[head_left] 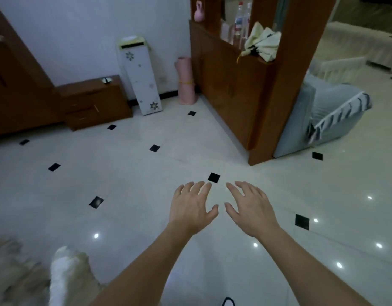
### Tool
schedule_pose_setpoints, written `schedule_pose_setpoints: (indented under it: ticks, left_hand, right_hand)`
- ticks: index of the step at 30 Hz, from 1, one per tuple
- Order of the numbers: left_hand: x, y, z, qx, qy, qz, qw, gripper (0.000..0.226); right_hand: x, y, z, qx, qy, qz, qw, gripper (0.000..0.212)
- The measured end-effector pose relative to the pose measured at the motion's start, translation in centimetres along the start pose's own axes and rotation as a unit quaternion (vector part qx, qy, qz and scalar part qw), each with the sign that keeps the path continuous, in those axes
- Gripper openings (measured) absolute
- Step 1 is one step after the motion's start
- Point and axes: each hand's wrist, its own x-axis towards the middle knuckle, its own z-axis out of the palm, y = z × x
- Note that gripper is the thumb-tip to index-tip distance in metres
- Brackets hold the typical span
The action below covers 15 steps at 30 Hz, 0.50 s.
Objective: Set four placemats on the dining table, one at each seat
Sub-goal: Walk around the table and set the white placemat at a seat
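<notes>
Fingers (198, 188) of the left hand (191, 208) are spread and released, grasping nothing, and the right hand (249, 209) beside it is the same, palm down, the two thumbs near each other but apart. Both hands hover on bare forearms over a glossy white tiled floor (124, 184) set with small black diamonds. Where the placemats lie cannot be told from this view. Ahead and to the right stands a brown wooden partition cabinet (230, 89) with a thick post (285, 85) at its near end. A folded pale umbrella (262, 44) lies on its top, with clear bottles (240, 21) behind it and a small pink figure (199, 12) on the far end. In the corner by the wall a pink roll (186, 81) stands upright with a yellow band round it, and beside it is a narrow white flower-printed stand (139, 78). Left of that is a low wooden drawer chest (95, 102) with a shiny bowl (106, 80) on top. A grey-blue covered seat (323, 115) sits just past the post on the right. At the lower left is something white and fluffy (67, 274), too blurred to tell what it is.
</notes>
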Motion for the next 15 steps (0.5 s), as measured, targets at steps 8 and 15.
schedule_pose_setpoints:
  ticks: [8, 15]
  left_hand:
    - [2.8, -6.6, -1.3, 0.032, -0.001, -0.134, 0.991, 0.069]
    - [3.6, -14.5, -1.2, 0.032, 0.002, -0.235, 0.971, 0.069]
  right_hand:
    - [11.3, -3.6, 1.4, 0.027, -0.013, -0.127, 0.992, 0.054]
    - [19.2, -10.1, 4.9, 0.060, -0.026, -0.223, 0.973, 0.051]
